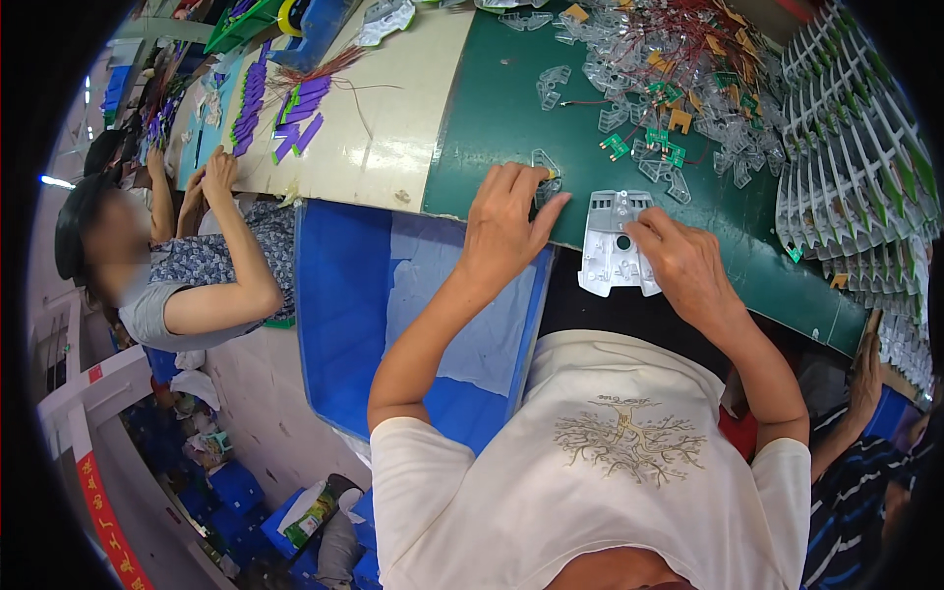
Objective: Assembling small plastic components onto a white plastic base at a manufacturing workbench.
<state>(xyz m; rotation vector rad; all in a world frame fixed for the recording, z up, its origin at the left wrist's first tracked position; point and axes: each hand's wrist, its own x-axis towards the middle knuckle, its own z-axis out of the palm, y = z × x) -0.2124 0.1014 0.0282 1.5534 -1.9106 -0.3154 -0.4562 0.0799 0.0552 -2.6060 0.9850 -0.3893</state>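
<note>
A grey-white plastic housing (pixel 612 258) with a round hole and slots near its far end sticks out over the table's front edge. My right hand (pixel 688 267) grips its right side, fingers curled onto the top. To the left, my left hand (pixel 511 218) rests at the table edge with thumb spread away from the fingers. Its index fingertip touches a small clear plastic piece (pixel 544 160), which has a yellowish bit by the fingertip. The remaining left fingers are bent, their tips partly hidden. Beyond the housing lie more clear plastic pieces (pixel 661 177) and small green circuit boards (pixel 615 147).
Red wires (pixel 688 39) and clear parts heap at the back. Stacked white-green housings (pixel 851 187) rise at right. A blue bin (pixel 339 324) sits below the table's left part. Purple-green strips (pixel 300 113) lie far left, where a co-worker (pixel 211 256) works; another person's arm (pixel 860 388) shows at right.
</note>
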